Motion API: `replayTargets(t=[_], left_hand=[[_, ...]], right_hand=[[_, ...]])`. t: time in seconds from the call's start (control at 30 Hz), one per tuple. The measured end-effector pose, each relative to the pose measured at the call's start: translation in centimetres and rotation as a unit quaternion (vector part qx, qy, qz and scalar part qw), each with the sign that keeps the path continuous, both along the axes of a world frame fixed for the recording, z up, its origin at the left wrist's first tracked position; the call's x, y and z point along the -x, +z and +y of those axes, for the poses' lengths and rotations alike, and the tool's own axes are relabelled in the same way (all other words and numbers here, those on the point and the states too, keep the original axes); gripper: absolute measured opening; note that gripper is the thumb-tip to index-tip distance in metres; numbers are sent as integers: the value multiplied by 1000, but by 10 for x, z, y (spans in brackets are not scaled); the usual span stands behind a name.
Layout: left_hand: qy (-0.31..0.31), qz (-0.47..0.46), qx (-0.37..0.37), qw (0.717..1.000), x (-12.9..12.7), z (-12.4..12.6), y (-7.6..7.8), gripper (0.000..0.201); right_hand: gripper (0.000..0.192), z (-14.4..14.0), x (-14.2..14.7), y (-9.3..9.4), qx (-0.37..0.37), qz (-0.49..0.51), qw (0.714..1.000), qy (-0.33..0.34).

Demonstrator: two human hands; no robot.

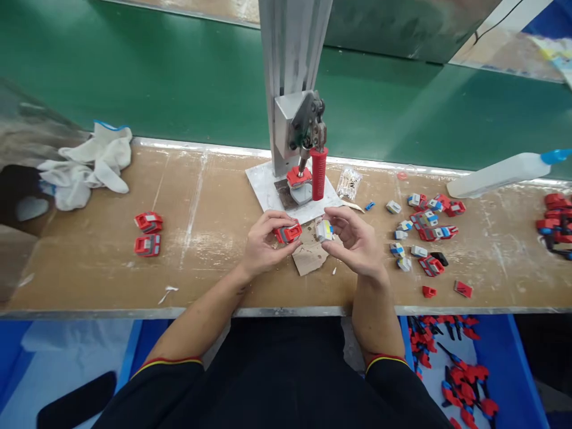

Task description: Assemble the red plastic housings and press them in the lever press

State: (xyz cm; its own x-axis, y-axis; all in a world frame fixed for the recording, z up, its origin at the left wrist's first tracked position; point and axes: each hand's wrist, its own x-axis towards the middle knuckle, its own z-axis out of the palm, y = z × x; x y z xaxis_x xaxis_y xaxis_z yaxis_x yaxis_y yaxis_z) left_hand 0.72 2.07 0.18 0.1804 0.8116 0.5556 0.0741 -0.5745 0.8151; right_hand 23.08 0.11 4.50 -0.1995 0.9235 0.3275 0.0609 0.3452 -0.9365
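My left hand (264,243) is closed around a red and grey plastic toy part (288,232), with an opening facing up. Between the thumb and fingers of my right hand (355,238) is a white toy part (323,230) with yellow and blue patches. The two parts are held apart, a short way from each other, over a torn piece of cardboard (310,257). Just behind them stands a toggle clamp press with a red handle (319,174). Under its plunger sits another red piece (298,177) on a grey block.
Several red and white toy parts (426,220) lie to the right, near a white bottle (500,175) with a blue tip. Two red parts (148,245) and white gloves (96,164) rest at left. Blue bins (521,363) stand below the table edge; a bag of cotton swabs (349,182) lies beside the press.
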Motion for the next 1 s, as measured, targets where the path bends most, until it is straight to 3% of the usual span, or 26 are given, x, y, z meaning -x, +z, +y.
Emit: replayTargets(t=[0.3, 0.57, 0.8, 0.9, 1.0], left_hand=[[42, -5, 4, 999, -4, -3, -8, 39], [29, 2, -60, 998, -2, -4, -4, 34], [27, -23, -32, 999, -1, -3, -2, 40], [12, -64, -25, 998, -1, -2, -1, 41], [-8, -101, 52, 993, 0, -1, 1, 44]], right_hand=[[29, -2, 18, 5, -55, -105, 992, -45], [24, -3, 21, 4, -64, -95, 992, -48], [28, -3, 2, 5, -46, -69, 993, -88], [27, -7, -33, 10, -86, -186, 967, -151], [25, -15, -73, 4, -58, -363, 903, -222]])
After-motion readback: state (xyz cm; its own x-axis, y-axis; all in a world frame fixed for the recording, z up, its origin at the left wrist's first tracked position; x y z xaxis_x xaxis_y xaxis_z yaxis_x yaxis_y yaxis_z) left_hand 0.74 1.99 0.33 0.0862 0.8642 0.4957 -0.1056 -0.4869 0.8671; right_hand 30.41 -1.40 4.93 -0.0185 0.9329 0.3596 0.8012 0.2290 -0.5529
